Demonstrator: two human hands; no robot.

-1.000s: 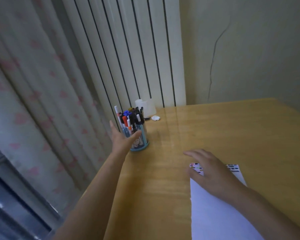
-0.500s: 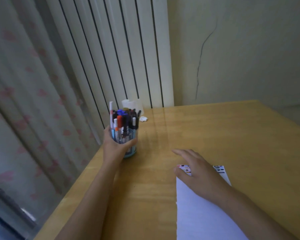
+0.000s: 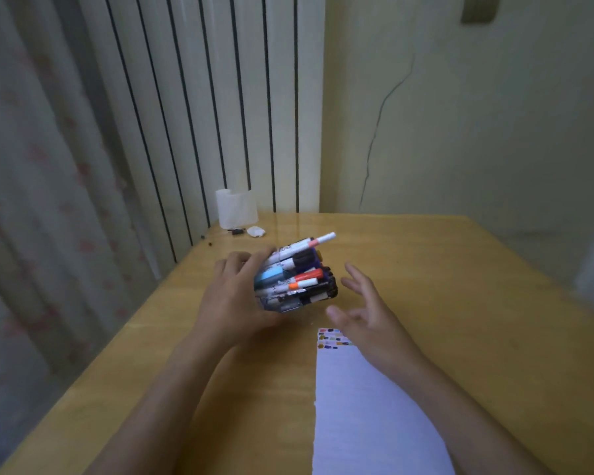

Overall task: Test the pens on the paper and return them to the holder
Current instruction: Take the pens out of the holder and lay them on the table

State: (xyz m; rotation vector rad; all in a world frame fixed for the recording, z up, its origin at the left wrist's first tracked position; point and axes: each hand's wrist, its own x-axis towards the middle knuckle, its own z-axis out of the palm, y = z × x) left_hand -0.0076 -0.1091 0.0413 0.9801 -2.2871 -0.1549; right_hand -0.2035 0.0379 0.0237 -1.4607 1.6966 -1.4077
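Note:
My left hand (image 3: 234,299) grips the blue pen holder (image 3: 271,277), lifted above the wooden table (image 3: 443,303) and tipped on its side so its mouth points right. Several pens (image 3: 302,269) with white, orange, red and black caps stick out of it toward the right. My right hand (image 3: 367,313) hovers open just right of the pen tips, fingers spread, touching nothing. A white sheet of paper (image 3: 367,413) lies under my right forearm, with small coloured test marks (image 3: 330,338) along its top edge.
A translucent white container (image 3: 236,209), a small white scrap (image 3: 256,231) and a small dark object (image 3: 235,231) sit at the table's far left corner. A white radiator (image 3: 220,97) and a curtain (image 3: 42,200) stand behind and left of the table edge.
My left hand has lifted the holder off the table, carried it right toward the paper and tipped it sideways. My right hand rose off the paper and opened beside the pens.

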